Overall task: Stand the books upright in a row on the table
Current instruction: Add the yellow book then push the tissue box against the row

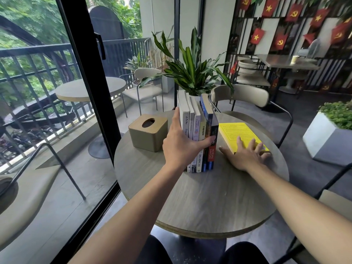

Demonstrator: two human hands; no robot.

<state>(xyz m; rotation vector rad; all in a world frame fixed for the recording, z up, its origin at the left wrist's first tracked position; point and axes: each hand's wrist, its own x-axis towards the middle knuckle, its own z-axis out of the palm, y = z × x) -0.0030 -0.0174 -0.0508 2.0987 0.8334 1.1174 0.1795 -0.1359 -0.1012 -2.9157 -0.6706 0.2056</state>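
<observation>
Several books (198, 128) stand upright in a row near the middle of the round grey table (200, 202), spines toward me. My left hand (181, 147) clasps the row, fingers along its left side and thumb across the spines. A yellow book (236, 133) lies flat on the table to the right of the row. My right hand (245, 155) rests on the near end of the yellow book, fingers spread over its cover and thumb on the table at its left edge.
A tan tissue box (148, 132) sits left of the row. A potted plant (192, 73) stands behind the books. A chair (245, 98) is at the far side, another chair (34, 187) at the left, and a white planter (323, 138) at the right.
</observation>
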